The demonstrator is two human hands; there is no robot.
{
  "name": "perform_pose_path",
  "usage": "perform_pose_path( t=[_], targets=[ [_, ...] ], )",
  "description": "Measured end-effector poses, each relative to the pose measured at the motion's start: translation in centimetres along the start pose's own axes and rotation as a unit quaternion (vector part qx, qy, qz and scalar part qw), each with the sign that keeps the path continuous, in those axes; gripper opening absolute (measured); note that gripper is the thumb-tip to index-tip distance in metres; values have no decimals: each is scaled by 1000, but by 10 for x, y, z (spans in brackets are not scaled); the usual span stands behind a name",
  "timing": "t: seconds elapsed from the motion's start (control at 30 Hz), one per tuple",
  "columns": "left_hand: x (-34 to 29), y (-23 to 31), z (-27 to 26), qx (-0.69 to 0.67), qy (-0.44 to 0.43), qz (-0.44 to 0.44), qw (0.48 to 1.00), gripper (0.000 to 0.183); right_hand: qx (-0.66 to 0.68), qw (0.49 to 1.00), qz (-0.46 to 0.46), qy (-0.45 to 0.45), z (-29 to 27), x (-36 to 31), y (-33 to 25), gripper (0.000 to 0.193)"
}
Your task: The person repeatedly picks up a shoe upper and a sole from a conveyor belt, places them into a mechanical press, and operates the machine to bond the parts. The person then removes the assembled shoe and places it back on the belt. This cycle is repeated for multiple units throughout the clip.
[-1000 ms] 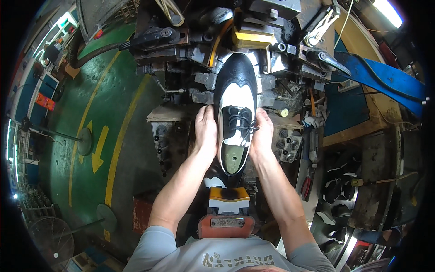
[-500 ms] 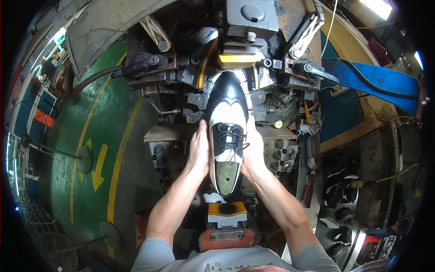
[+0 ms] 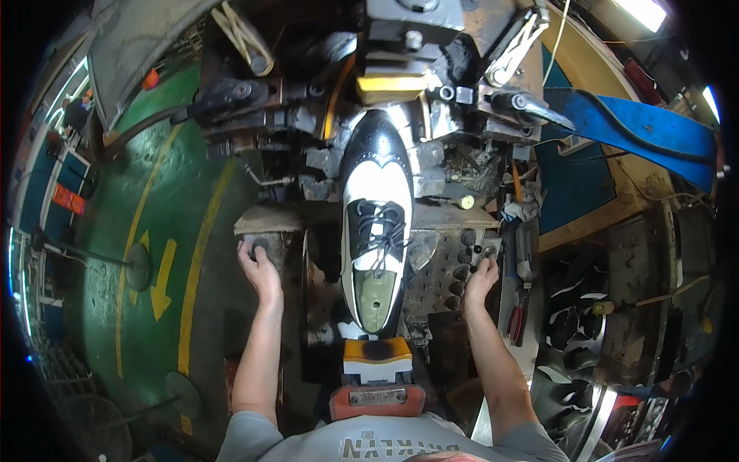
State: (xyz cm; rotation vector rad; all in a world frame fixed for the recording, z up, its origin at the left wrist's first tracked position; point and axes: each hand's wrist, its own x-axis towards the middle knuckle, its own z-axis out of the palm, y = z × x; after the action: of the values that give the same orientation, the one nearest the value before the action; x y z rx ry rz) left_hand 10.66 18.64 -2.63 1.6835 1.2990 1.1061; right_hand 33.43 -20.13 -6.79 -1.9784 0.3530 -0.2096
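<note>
Beside green floor at frame left, apparently operating control panels with curled left hand and right hand (grasp unclear), not holding the shoe at frame centre; probably calling for keeping fingers clear.

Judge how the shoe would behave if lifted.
The shoe is probably stiff and rather heavy: a green last sits inside. Its glossy toe may feel slick, and its loose laces would likely flop.
</note>
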Motion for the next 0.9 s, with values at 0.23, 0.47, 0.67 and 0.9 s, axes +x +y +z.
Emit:
perform_pose_path(
  t=[0.23,0.47,0.67,0.9],
  targets=[
    [3,-24,-22,-73,-54,-125,988,49,136,980,80,-118,-23,-11,-9,48],
    [-56,51,-48,-104,-78,17,991,32,310,931,-132,-141,-85,-61,-153,21],
    [-139,39,-39,-182,-290,31,939,15,304,792,-518,-107,-181,-118,-259,12],
    [-167,-80,-31,-51,-561,-73,823,44,280,720,-632,71,-244,-143,-274,15]
  ],
)
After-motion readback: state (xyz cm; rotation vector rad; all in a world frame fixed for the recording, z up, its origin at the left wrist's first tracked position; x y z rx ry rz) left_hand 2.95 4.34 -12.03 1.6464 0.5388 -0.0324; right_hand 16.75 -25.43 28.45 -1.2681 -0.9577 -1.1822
